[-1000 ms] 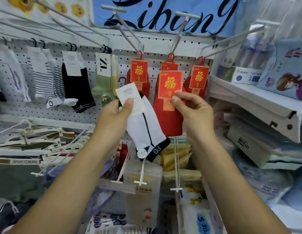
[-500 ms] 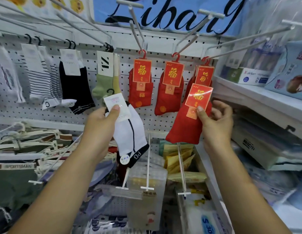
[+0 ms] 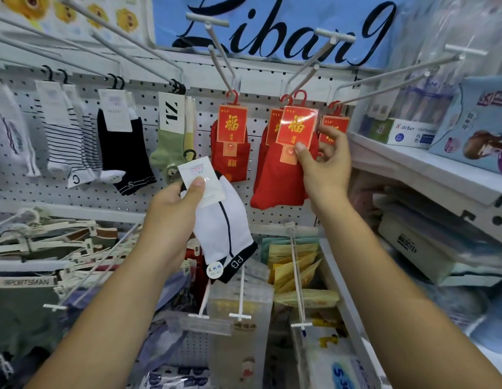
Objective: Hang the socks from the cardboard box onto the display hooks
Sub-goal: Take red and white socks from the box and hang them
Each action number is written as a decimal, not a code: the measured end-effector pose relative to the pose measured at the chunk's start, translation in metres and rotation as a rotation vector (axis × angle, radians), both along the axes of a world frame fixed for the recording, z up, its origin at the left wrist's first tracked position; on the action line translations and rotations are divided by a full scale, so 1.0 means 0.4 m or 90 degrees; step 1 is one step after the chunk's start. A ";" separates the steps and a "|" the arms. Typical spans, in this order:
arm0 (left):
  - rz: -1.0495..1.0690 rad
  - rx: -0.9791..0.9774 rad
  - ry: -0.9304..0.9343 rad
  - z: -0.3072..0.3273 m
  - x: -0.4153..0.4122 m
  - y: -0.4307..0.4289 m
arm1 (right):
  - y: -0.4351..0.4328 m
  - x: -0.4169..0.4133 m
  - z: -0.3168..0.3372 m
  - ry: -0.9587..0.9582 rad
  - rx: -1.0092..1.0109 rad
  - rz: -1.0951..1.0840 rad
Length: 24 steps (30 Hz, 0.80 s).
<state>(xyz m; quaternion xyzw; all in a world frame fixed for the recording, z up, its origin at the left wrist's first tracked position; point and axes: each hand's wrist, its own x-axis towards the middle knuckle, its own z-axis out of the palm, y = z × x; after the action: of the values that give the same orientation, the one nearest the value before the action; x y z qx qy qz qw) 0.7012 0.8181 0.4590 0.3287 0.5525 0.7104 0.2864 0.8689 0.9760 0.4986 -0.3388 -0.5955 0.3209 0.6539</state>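
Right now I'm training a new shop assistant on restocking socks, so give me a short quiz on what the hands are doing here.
1. True or false: the left hand pinches the white sock by its card label.
2. The right hand grips a second sock coloured: A blue; B red; C grey.
3. Fill in: the letters on the white sock's black cuff read ___.
Key: 1 true; 2 B; 3 PG.
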 end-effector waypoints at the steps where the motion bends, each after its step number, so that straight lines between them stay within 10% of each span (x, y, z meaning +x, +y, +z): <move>1: -0.002 0.001 0.004 0.003 0.003 -0.007 | 0.008 -0.011 0.006 -0.013 0.015 0.000; 16: -0.004 0.016 -0.052 0.037 0.033 -0.106 | -0.075 -0.016 -0.046 -0.094 0.018 -0.048; 24: 0.008 0.035 -0.062 0.025 0.067 -0.217 | -0.337 -0.037 -0.059 -0.169 -0.107 0.416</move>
<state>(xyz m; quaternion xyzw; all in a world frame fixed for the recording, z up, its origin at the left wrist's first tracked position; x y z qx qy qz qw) 0.7280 0.7311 0.4691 0.2981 0.5201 0.7423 0.2994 0.8539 0.8410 0.4751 -0.2217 -0.7239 0.5141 0.4032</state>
